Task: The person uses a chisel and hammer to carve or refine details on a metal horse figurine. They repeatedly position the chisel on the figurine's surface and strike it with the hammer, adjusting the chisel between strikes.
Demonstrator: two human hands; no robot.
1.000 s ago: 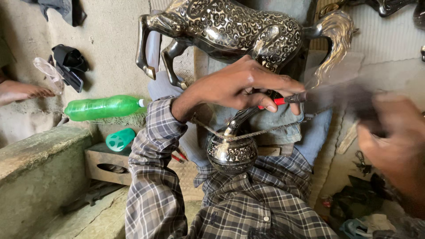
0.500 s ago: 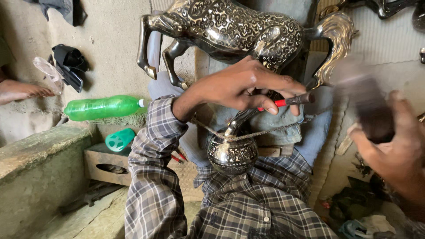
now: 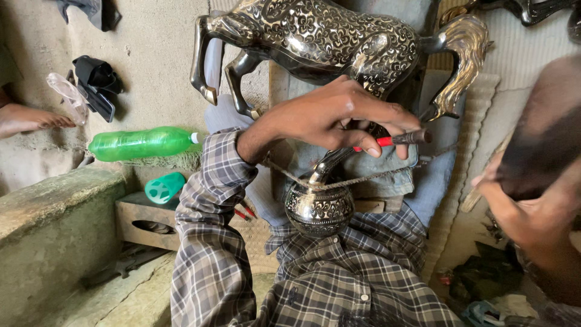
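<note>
A slim tool (image 3: 396,140), red along the shaft and dark at the tip, is pinched in the fingers of the left hand (image 3: 330,118), which is held at the centre of the scene with its plaid sleeve (image 3: 209,242) running down to the near edge. The tool is pointed to the right, just below the belly of an engraved metal horse (image 3: 321,36) that fills the far centre. The horse is dark with pale floral engraving, and its golden tail (image 3: 463,57) is seen curving down at the far right.

Below the left hand, a round engraved vessel (image 3: 319,209) with a curved neck is seen resting against the plaid shirt, and a thin cord (image 3: 363,178) is stretched across its neck.

The right hand (image 3: 532,206) is seen at the right edge, blurred, closed around a dark object (image 3: 544,130) whose kind cannot be told.

To the left, a green bottle (image 3: 142,143) is laid on its side by the wall, and a small teal cup (image 3: 164,187) is set on a wooden box (image 3: 142,221) just near of it. A bare foot (image 3: 27,118) of another person is visible at the far left edge.
</note>
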